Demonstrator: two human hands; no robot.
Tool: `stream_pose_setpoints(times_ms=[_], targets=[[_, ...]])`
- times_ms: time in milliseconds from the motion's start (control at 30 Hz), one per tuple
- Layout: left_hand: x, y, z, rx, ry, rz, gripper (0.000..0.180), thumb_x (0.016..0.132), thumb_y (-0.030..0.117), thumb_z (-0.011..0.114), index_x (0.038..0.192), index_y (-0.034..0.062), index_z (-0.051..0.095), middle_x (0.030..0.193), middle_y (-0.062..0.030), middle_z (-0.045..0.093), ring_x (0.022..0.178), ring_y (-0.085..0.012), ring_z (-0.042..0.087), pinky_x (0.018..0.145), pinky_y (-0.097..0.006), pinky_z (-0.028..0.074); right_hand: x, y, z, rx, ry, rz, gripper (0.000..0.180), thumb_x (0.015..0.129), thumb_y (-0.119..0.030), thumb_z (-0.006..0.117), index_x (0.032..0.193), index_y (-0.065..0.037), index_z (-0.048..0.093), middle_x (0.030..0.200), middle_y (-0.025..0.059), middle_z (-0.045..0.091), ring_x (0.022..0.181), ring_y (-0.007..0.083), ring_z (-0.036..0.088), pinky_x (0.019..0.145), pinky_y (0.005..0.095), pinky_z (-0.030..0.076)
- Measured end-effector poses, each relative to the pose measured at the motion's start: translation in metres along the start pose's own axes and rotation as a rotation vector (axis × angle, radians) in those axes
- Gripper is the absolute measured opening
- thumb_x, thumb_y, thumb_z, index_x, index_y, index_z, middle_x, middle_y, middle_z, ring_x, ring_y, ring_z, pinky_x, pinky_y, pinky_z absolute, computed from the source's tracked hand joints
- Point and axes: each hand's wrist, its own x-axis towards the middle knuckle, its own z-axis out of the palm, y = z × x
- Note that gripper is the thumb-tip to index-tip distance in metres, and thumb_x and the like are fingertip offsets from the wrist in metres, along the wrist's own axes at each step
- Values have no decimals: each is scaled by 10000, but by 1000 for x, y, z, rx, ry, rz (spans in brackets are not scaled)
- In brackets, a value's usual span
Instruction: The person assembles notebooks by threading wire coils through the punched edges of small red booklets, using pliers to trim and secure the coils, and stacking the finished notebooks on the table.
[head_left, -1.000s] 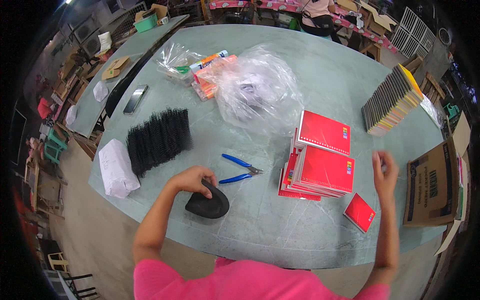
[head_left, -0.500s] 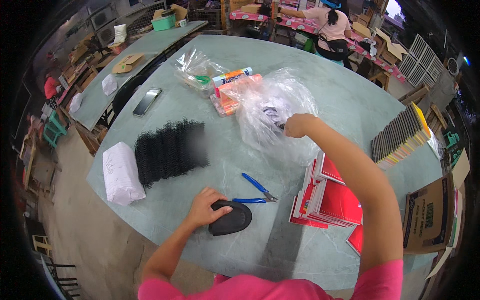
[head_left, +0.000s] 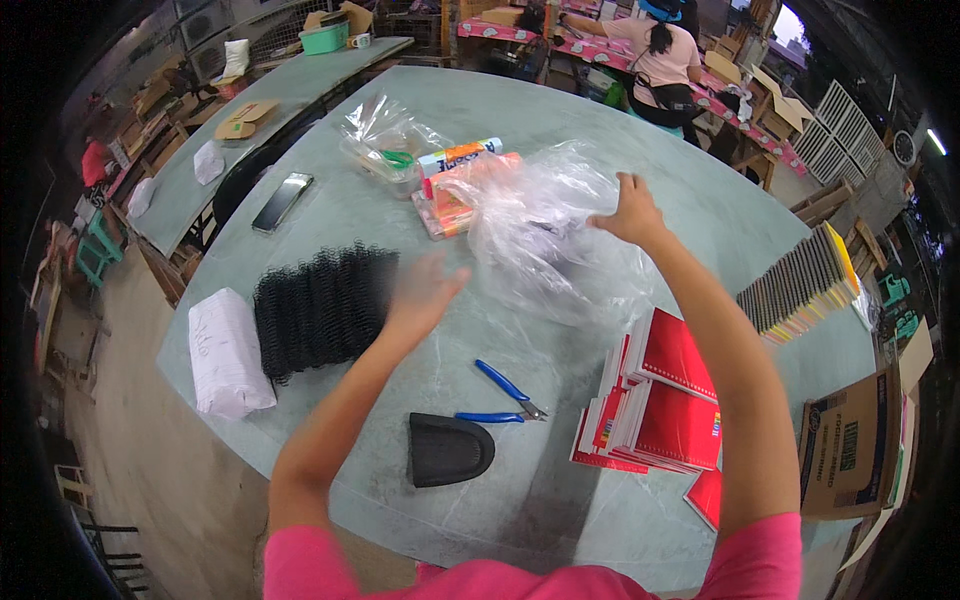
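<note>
Your right hand (head_left: 635, 215) is at the right side of the clear plastic bag (head_left: 540, 275), its thumb stretched out over the plastic and well apart from the raised fingers, so the grip is wide. You have nothing visible between those fingers, and I cannot tell whether the thumb touches the bag or sits just above it.

Your left hand (head_left: 420, 295) is blurred, so I cannot tell how far its fingers are spread; nothing shows in them. It is between the bag and the row of black coils (head_left: 325, 315), nearer the coils, and whether it touches them is unclear.

The bag lies on the table (head_left: 380, 490) in front of you, with something whitish inside. Nearer you, the black pad (head_left: 448, 450) lies flat, just beside the lower handle of the blue-handled cutters (head_left: 520, 401). To the right of the cutters stand the stacked red notebooks (head_left: 670, 425), partly behind your right forearm. A white wrapped bundle (head_left: 230, 352) lies left of the coils.
</note>
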Motion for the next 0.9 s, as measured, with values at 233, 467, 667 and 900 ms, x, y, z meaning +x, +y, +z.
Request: stream_pose_setpoints(times_ms=[233, 467, 667, 900], targets=[[105, -48, 92, -793, -121, -402, 623, 828, 231, 669, 1355, 81, 373, 1218, -144, 531, 1102, -229, 515, 810, -390, 479, 13, -18, -13, 318, -812, 201, 861, 633, -270, 790, 1303, 62, 365, 1186, 263, 524, 1105, 304, 531, 941, 355, 414], [61, 31, -11, -1022, 38, -176, 413, 837, 243, 671, 1168, 44, 524, 984, -61, 621, 800, -172, 606, 682, -302, 487, -8, 2, -62, 783, -261, 72, 634, 684, -244, 755, 1186, 50, 504, 924, 128, 659, 794, 287, 638, 717, 406, 506], [31, 14, -53, -506, 46, -182, 292, 841, 130, 609, 1103, 14, 548, 932, -77, 630, 780, -149, 602, 669, -294, 486, -25, -5, -65, 154, -299, -46, 599, 635, -307, 751, 1074, 54, 559, 934, 207, 646, 914, 329, 626, 775, 382, 504], [17, 8, -90, -328, -25, -52, 236, 807, 49, 584, 1036, 1, 553, 819, -60, 614, 717, -135, 589, 634, -272, 475, -49, -3, -86, -64, -401, -296, 596, 624, -326, 750, 1098, -11, 571, 1057, 230, 602, 993, 344, 592, 842, 405, 486]])
